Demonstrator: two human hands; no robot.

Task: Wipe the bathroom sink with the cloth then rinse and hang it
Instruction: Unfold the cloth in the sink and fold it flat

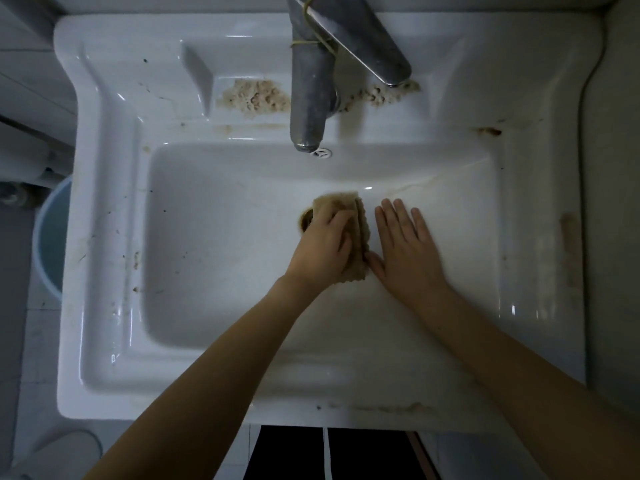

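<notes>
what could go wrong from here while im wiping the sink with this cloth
1. The cloth under your left hand sits partly over the open drain; grime could be pushed in, or a corner could catch there.
2. The crusty brown deposits around the tap base are far from the cloth and could be missed.
3. Your right hand lies flat on the glossy basin; it might slip if you lean on it.

Both forearms are bare, no sleeves seen. Left hand [320, 245] and right hand [405, 245] are ungloved, no rings or watch. Below the sink [104, 237] front edge, dark trousers [287, 452] with a thin white stripe are worn.
</notes>
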